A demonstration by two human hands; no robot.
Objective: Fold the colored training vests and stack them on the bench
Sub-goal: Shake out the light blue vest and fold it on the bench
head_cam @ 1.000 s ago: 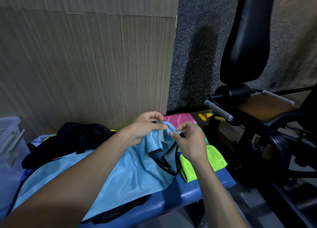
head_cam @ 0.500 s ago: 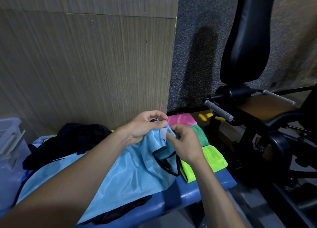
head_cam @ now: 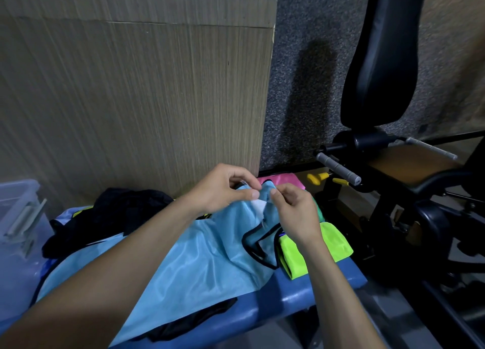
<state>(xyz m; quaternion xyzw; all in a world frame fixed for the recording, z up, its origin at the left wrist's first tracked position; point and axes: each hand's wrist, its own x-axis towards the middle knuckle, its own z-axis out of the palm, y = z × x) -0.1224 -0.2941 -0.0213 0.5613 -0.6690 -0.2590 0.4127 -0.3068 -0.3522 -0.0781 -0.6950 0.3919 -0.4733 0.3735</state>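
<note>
Left hand (head_cam: 223,188) and right hand (head_cam: 294,212) pinch the light blue vest (head_cam: 183,264) at its raised top edge; below the fingers (head_cam: 250,194) it drapes across the blue bench (head_cam: 309,293).

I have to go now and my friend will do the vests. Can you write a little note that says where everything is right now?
Left hand and right hand: both pinch the top edge of the light blue vest, near its white tag.
The blue vest lies spread, unfolded, over the blue bench.
Done: folded yellow vest, green vest and pink vest at the bench's right end.
Left: fold the blue vest, then the dark pile behind it, and stack them.
</note>
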